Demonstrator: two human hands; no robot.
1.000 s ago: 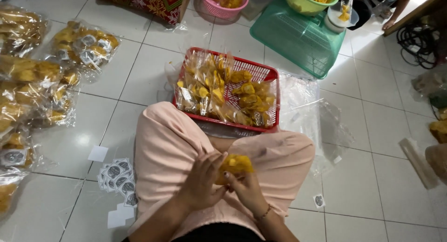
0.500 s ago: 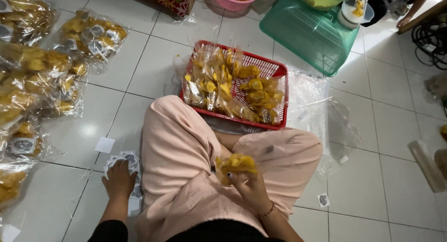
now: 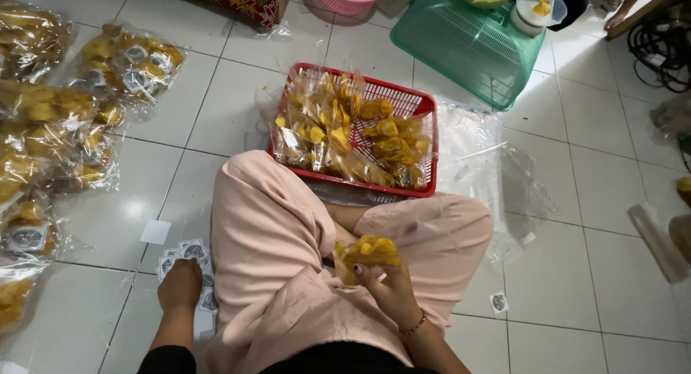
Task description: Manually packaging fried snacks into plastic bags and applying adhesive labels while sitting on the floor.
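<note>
Tiled floor (image 3: 561, 165); fingers (image 3: 363, 272) around chip bag (image 3: 367, 253).

Our left hand (image 3: 180, 284) reaches down low beside our leg, palm down. Our right hand (image 3: 385, 287) sits in our lap, fingers (image 3: 360, 272) curled shut.

White tiled floor (image 3: 597, 302). At 12 o'clock, red basket (image 3: 425, 147) of bagged yellow chips; at 1, green crate (image 3: 468, 50). At 9 and 10, filled chip bags (image 3: 68, 133). At 7, small round labels (image 3: 188, 253). At 3, clear plastic sheet (image 3: 489, 165).
</note>
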